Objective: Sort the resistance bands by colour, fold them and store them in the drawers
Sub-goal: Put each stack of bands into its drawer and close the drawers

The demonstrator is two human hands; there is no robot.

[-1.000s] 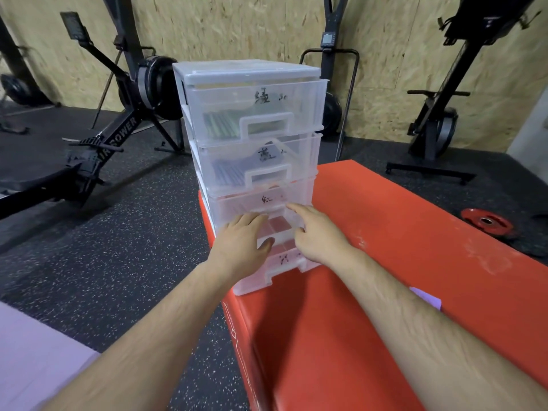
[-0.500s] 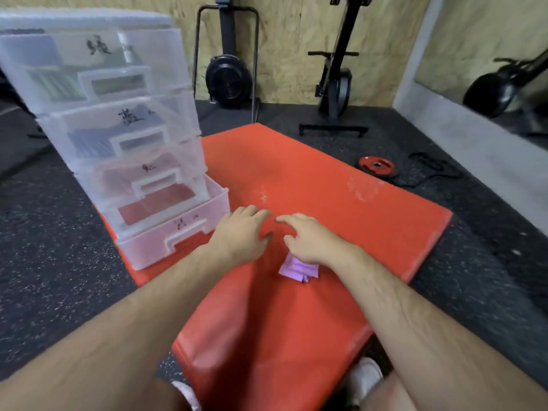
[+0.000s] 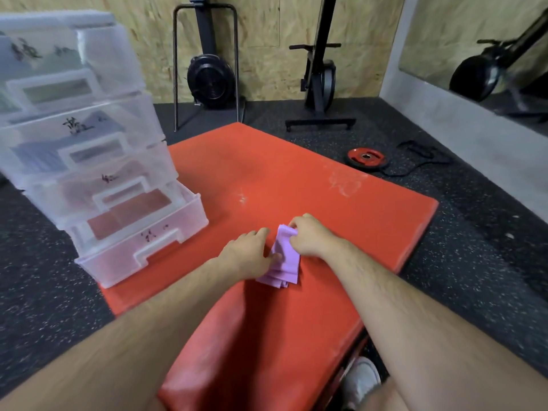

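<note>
A red padded block [image 3: 296, 179] sits on speckled black rubber floor [image 3: 444, 232], with a red weight plate [image 3: 367, 157] lying flat just off its far edge and a black cord [image 3: 421, 155] trailing beside the plate. Against the chipboard wall [image 3: 267, 40] stand a fan-wheel machine [image 3: 211, 81] inside a metal frame and a black upright machine [image 3: 321, 75]. A mirror [image 3: 474, 34] hangs to the right, and a white shoe [image 3: 363, 381] shows by the block's near corner.

A folded purple band [image 3: 284, 258] lies on the red mat [image 3: 296, 173]. The right hand [image 3: 308, 236] pinches its far end; the left hand [image 3: 247, 256] rests along its left edge, thumb pressing the layers. Off to the left stands a clear drawer unit [image 3: 89, 120], its bottom drawer [image 3: 154, 232] pulled out. A weight plate [image 3: 367, 157] lies on the floor [image 3: 444, 238] beyond.
</note>
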